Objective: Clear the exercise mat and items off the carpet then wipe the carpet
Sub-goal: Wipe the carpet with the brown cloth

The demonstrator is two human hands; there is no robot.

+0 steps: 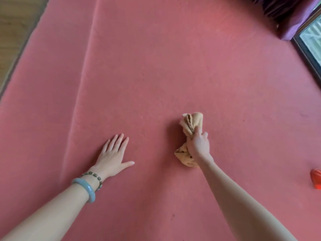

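A large pink-red carpet (156,66) fills almost the whole view. My right hand (198,145) grips a bunched beige cloth (190,122) and presses it onto the carpet right of centre; cloth ends stick out above and below my fist. My left hand (114,153) lies flat on the carpet to the left, palm down, fingers spread, holding nothing. A pale blue bangle and a bead bracelet sit on that wrist. No exercise mat is in view.
A long crease (81,80) runs down the carpet's left part. Wooden floor (15,32) borders the carpet at upper left. A purple curtain (286,14) and a dark window frame (307,51) stand at upper right. A red-orange object (316,178) lies at the right edge.
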